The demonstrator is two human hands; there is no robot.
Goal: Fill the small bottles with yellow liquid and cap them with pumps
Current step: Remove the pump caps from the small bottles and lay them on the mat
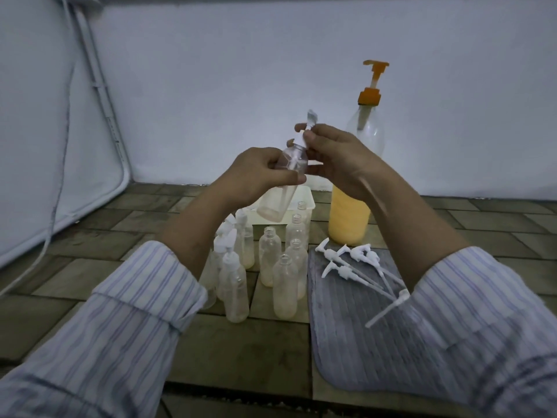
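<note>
Here, a person's left hand (256,173) grips a small clear bottle (283,188), tilted in the air above a white tub (304,200), while the right hand (337,158) pinches a white pump (306,131) seated at the bottle's neck. Below, capped and open small bottles (269,254) stand on the tiled floor (90,267). Loose pumps (349,260) lie on a grey mat (361,342). Behind stands a big bottle (352,206) of yellow liquid with an orange pump. No label or writing is readable.

Clear small bottle (278,191) tilted in mid-air with white pump (306,128) at its neck; uncapped bottles (284,289) upright on floor, loose pumps (355,262) on mat.
</note>
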